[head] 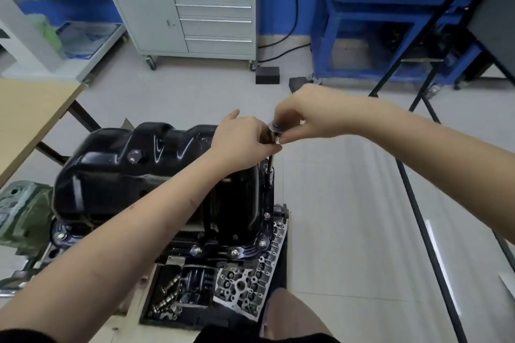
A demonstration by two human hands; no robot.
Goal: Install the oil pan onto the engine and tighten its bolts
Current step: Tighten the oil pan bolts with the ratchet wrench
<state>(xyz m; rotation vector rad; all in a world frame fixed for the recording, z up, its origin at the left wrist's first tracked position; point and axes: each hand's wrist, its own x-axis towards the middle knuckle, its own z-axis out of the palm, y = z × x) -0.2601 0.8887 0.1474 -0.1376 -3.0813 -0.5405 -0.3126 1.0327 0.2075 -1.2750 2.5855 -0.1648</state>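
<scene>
Hands meet over the right-hand flange of a glossy black stamped-steel oil pan [156, 172], which sits upside-down on the grey metal engine block [250, 281] with its rim already down on the block's face. The left hand [242, 138] curls around the upper shaft of a slim chrome socket driver [271, 164], while the right hand [303, 117] pinches the round knob at its top with fingertips and thumb; neither hand is open. The driver's lower end stands on a flange bolt at the pan's far right edge. Several silver flange bolts [263, 243] show along the near rim, and how tight they are cannot be told. The risk from here, as a judgement: the tall driver, held only at its top, could lean off vertical and slip from the bolt head, or start the bolt cross-threaded. Tightening one side fully before the others could also seat the pan unevenly.
</scene>
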